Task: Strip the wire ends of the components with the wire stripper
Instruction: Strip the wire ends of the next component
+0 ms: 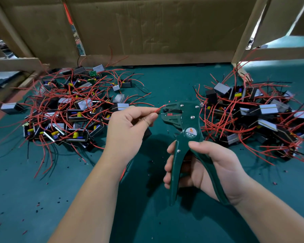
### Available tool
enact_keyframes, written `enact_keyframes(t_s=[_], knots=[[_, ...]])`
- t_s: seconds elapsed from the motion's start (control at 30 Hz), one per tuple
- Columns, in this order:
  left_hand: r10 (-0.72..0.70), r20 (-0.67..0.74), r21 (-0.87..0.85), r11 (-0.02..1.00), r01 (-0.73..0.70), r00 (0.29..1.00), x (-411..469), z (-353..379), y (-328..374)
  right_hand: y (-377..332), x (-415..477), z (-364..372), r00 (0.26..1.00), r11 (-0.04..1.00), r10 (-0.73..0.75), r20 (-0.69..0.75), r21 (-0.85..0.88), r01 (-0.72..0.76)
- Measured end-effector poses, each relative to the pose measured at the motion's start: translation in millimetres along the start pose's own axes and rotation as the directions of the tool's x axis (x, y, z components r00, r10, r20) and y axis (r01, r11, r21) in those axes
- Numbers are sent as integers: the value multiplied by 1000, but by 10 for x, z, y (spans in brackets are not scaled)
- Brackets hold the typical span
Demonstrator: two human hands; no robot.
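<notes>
The right hand (205, 167) grips the green stripper (182, 123) by its handles. The fingers curl round the near handle, the thumb lies across the top below the round label, and the other handle rests against the palm. The handles stand spread apart. The stripper is upright above the table (42, 199), its head pointing left.

The left hand (130, 127) pinches a red wire (161, 108) between thumb and forefinger, the other fingers curled under. The wire's end reaches into the mouth of the stripper's head; how far the jaws close on it is hard to tell. A dark component (147, 133) shows just under this hand, mostly hidden, possibly the one the wire belongs to.

Two heaps of boxy components with red and black leads lie on the table: a left pile (68, 109) and a right pile (256, 116), well apart, with the hands between them. Small red and black scraps (38, 205) dot the table near the left arm. Cardboard (156, 28) stands behind.
</notes>
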State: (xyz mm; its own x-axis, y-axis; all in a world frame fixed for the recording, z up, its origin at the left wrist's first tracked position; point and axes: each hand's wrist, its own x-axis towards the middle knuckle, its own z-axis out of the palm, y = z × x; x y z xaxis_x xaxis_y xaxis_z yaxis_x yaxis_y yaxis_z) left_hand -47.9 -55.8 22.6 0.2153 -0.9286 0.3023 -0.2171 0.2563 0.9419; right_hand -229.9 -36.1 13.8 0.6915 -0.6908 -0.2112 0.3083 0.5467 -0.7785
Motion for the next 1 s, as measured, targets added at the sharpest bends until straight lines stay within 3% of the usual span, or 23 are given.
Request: enact_keyframes(t_s=[0.47, 0.67, 0.8, 0.93, 1.0], knots=[[21, 26, -35, 999, -20, 999, -7, 10, 49, -30, -18, 31, 1000, 999, -15, 16, -34, 16], [12, 33, -32, 999, -11, 999, -4, -12, 30, -28, -34, 63, 994, 992, -13, -108, -129, -1], [13, 49, 8, 1000, -13, 999, 0, -5, -12, -15, -14, 67, 956, 985, -32, -292, -169, -18], [13, 60, 60, 998, -17, 998, 10, 20, -37, 37, 10, 87, 958, 998, -37, -285, -66, 19], [-6, -2, -20, 1000, 6, 1000, 29, 13, -23, 38, 22, 87, 971, 996, -80, -224, 9, 84]])
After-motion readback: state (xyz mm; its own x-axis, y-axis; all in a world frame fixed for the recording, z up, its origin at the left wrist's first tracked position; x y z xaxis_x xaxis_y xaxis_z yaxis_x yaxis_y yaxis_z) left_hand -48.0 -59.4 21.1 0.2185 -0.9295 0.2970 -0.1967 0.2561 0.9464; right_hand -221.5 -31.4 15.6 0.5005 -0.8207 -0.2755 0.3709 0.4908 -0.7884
